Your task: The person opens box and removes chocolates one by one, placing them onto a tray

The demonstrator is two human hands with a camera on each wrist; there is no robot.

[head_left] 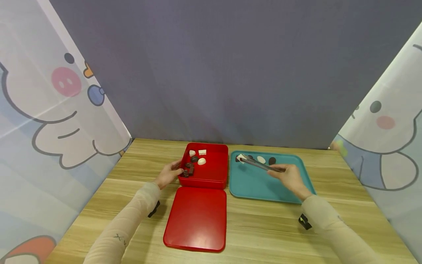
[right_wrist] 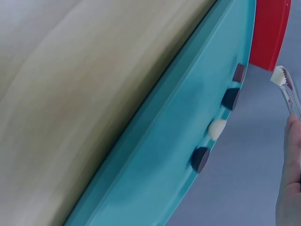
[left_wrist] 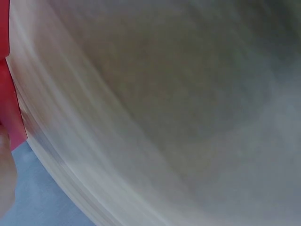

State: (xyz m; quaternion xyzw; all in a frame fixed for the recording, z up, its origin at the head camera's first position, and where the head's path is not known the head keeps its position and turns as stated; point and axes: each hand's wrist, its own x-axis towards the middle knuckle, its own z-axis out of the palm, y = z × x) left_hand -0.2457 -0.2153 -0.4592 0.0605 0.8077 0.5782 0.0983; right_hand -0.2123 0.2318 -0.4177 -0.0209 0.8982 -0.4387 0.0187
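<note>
My right hand (head_left: 290, 179) pinches metal tongs (head_left: 258, 163) over the blue tray. A white block-shaped piece (right_wrist: 278, 76) sits between the tongs' tips, raised above the tray in the right wrist view. Behind it on the blue tray (head_left: 254, 189), along the far side, lie a dark rounded piece (head_left: 271, 161), a white oval piece (head_left: 261, 159) and other dark pieces. My left hand (head_left: 169, 175) rests its extended fingers and thumb at the left wall of an uncovered red box (head_left: 211, 184). White pieces (head_left: 202, 161) and dark brown pieces (head_left: 191, 171) lie inside, mostly on its left side.
A red lid (head_left: 197, 220) lies flat just in front of the box. The box and tray stand side by side on a wooden table (head_left: 260, 231). A grey partition (head_left: 230, 73) rises behind the table, with cartoon-printed sheets (head_left: 379, 146) at both sides.
</note>
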